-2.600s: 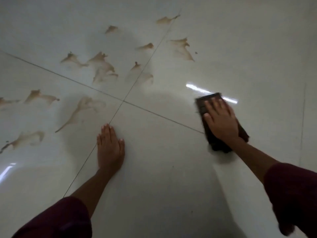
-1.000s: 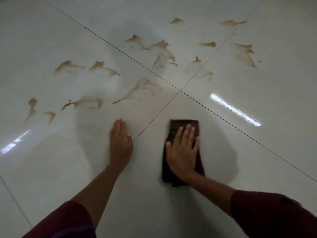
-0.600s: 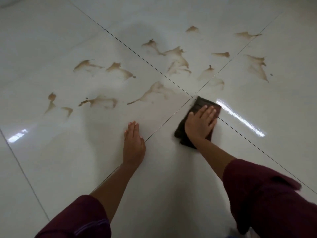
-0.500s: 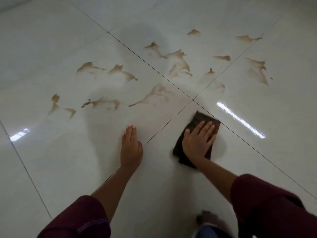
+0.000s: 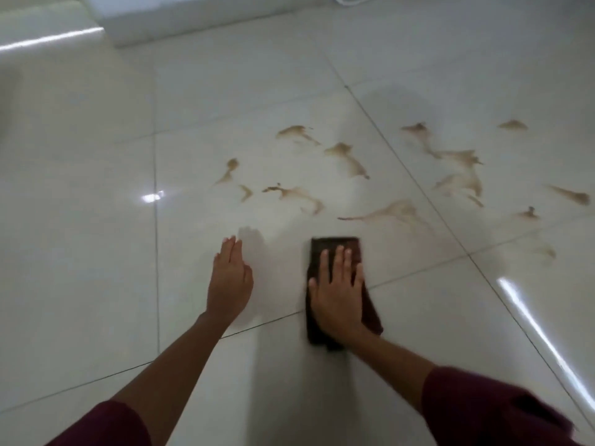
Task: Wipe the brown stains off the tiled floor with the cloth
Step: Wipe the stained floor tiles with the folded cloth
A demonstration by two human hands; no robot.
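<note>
Glossy white tiled floor [image 5: 96, 252] fills the view. Several brown stains [image 5: 347, 159] streak the tiles beyond my hands, spreading right to more brown smears [image 5: 463, 175]. A dark brown folded cloth [image 5: 335, 247] lies flat on the floor, straddling a grout line. My right hand [image 5: 338, 291] presses palm-down on the cloth, fingers spread, covering its middle. My left hand [image 5: 230, 278] rests flat on bare tile to the left of the cloth, fingers together, holding nothing. The nearest stain [image 5: 392, 212] lies just beyond the cloth's far edge.
A white low block or base [image 5: 180, 17] stands at the far top left. Bright light reflections [image 5: 544, 329] streak the floor at right and top left. Dark red sleeves [image 5: 502, 413] cover both my forearms near the bottom edge.
The view swung left and up, so the stains now sit right of centre. My right hand slid the cloth leftwards, across the grout line, closer to my left hand, which stayed planted.
</note>
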